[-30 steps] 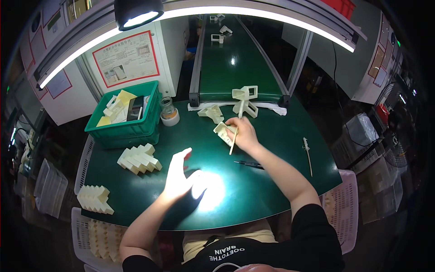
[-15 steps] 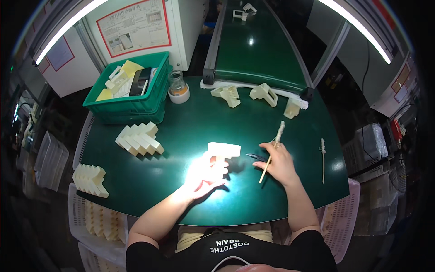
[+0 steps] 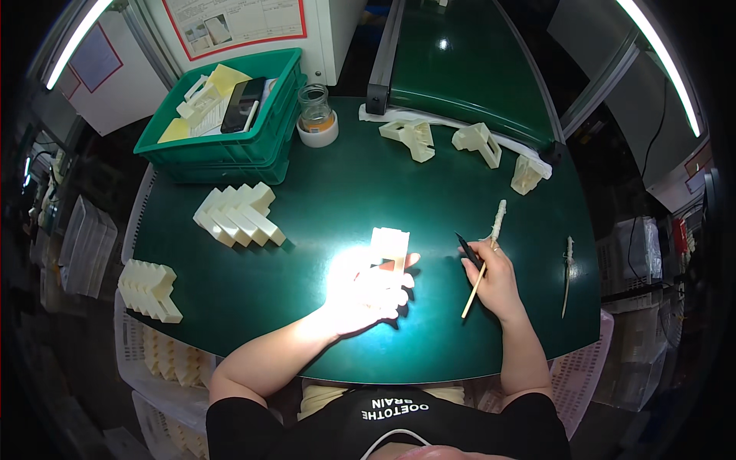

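- Two hands work low over the green surface (image 3: 368, 184); every place below is told from the cream part (image 3: 389, 244).
- Left hand (image 3: 366, 295) holds that part from below, fingers closed round its lower end; glare washes out the hand, so the exact hold cannot be told. The part stands up out of the hand, long axis running away from the person.
- Right hand (image 3: 497, 280) sits just right of the part, pinching a thin stick (image 3: 483, 264) whose wrapped, whitish tip points up and away. A dark pen-like tool (image 3: 469, 251) lies in the same hand, between stick and part.
- The part lies to the left of the stick, close by, with nothing between them but the dark tool.
- Farther right, a second stick (image 3: 567, 272) lies alone on the surface.
- Left of the part, a block of stacked cream parts (image 3: 238, 215); farther left, another stack (image 3: 149, 287) at the edge.
- Beyond it, three loose cream parts (image 3: 475, 146) lie by the conveyor (image 3: 452, 69) mouth.
- Far left beyond: a glass jar (image 3: 316, 115) and a green crate (image 3: 230, 115) with yellow sheets and a dark device.
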`<state>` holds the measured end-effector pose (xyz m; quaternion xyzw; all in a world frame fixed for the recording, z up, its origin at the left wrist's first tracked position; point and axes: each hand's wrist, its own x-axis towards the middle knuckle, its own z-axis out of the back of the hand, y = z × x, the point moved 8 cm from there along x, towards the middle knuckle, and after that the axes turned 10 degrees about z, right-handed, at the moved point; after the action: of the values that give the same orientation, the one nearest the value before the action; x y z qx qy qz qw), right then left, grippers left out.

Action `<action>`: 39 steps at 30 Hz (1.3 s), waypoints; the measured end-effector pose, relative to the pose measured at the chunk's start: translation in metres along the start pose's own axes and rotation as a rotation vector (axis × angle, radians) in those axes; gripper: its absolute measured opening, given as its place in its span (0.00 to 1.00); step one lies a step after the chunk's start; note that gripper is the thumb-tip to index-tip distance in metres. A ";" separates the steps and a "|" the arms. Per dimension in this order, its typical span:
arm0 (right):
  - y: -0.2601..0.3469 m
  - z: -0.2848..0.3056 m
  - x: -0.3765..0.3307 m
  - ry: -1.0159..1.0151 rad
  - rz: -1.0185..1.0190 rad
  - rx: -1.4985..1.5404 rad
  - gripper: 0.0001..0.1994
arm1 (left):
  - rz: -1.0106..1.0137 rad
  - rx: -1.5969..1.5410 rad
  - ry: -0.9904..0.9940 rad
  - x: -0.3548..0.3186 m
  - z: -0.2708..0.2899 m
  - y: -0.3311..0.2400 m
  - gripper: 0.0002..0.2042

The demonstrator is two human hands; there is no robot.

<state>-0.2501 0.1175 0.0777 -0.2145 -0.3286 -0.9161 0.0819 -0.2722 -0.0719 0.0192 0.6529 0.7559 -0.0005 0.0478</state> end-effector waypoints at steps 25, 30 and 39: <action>0.020 -0.005 -0.013 -0.084 -0.033 0.323 0.09 | -0.744 1.267 -0.557 -0.026 0.003 -0.031 0.16; 0.062 -0.015 -0.012 -0.036 0.184 0.242 0.09 | -1.222 1.886 -0.588 -0.037 -0.033 -0.023 0.13; 0.059 -0.016 -0.014 -0.059 0.161 0.238 0.09 | -1.264 1.907 -0.515 -0.040 -0.036 -0.020 0.14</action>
<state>-0.2263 0.0613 0.0939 -0.2558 -0.4190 -0.8544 0.1702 -0.2890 -0.1123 0.0566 -0.0867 0.6074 -0.7228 -0.3180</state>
